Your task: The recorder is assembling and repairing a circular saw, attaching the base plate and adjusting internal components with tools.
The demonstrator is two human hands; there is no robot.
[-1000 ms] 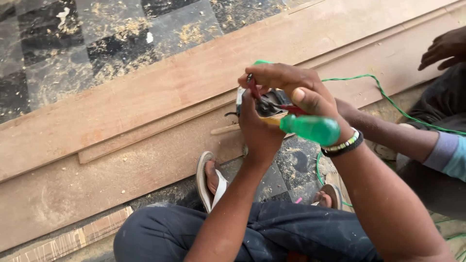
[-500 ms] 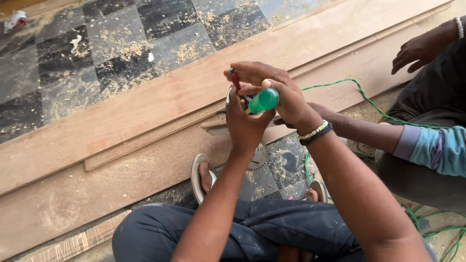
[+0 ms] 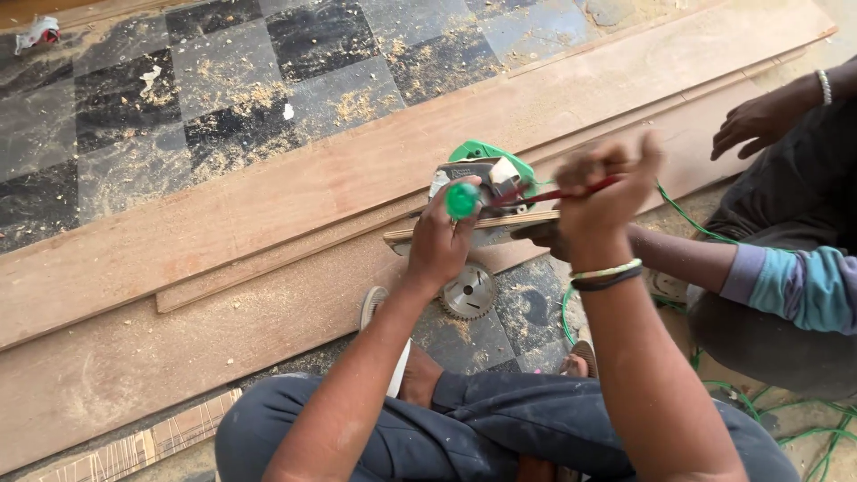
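the saw [image 3: 486, 192] is the thing to steer by: a green circular saw lying on its side over the edge of the long boards [image 3: 268, 205], its toothed blade [image 3: 470, 291] showing just below it, over the checkered floor.

left of the saw, the boards run bare and dusty, with sawdust scattered on the dark tiles beyond them.

at the saw itself, the left hand [image 3: 439, 243] is wrapped shut on a green-handled tool [image 3: 462, 200], the round butt of the handle pointing up at me, pressed to the saw's near side. half a second ago both hands were knotted together over that handle, so close you couldn't see the saw body; now they've split, and the housing and blade are in plain view.

just right of the saw, the right hand [image 3: 603, 192] has come away and up, blurred with motion, pinching a thin red stick [image 3: 571, 190] whose tip points back at the saw. i'd judge the work has gone from one tool to two.

further right, another person's arm [image 3: 678, 259] reaches in under that hand toward the saw, and their other hand [image 3: 759, 120] rests spread on the board. a green cord [image 3: 687, 214] trails off right of the saw.
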